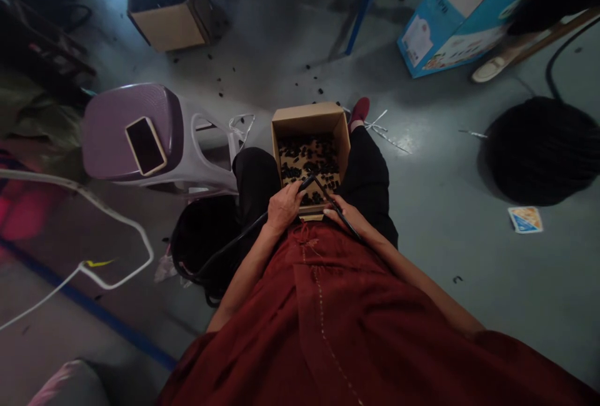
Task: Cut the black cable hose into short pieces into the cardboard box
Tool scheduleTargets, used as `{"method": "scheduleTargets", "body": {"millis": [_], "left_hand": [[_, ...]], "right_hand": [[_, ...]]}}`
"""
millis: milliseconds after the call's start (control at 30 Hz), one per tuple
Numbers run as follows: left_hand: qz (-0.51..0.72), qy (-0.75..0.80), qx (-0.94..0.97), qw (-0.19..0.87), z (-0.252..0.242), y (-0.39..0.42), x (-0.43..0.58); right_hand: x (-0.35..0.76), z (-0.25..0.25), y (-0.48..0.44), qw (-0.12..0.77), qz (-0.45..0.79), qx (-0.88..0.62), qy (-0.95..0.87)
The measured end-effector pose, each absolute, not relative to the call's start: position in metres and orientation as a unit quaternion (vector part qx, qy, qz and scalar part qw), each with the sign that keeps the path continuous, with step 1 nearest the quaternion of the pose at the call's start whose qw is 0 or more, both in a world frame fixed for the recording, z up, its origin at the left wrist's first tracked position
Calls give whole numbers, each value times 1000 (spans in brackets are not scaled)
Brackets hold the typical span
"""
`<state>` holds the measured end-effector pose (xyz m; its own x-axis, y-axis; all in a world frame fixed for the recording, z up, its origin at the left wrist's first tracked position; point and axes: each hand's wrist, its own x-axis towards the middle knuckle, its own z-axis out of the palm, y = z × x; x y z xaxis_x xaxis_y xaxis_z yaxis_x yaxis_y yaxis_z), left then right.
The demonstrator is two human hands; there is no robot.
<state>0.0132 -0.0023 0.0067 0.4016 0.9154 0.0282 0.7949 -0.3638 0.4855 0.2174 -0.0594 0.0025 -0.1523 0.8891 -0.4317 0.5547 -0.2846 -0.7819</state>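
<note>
A small open cardboard box (312, 123) rests on my lap, holding many small black pieces (304, 159). My left hand (284, 207) grips a thin black cord (244, 235) at the box's near edge, and the cord runs back toward a black bag. My right hand (345, 215) sits at the same edge with its fingers closed on a black strip (340, 215), which seems to be part of that cord. Both hands are just above the pieces. The box's near wall is mostly hidden behind my hands.
A purple plastic stool (126, 131) with a phone (145, 146) on it stands to my left, beside a black bag (201, 243). A coil of black cord (541, 151) lies on the floor at right. Black pieces are scattered on the floor near a cardboard box (169, 25) and blue carton (457, 22).
</note>
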Motion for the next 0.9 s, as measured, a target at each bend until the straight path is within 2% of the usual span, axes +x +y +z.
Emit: {"method": "scheduleTargets", "body": {"millis": [900], "left_hand": [[138,500,831,200,5,-3,14]], "right_hand": [[216,3,-58,147,494,-618,-594]]}}
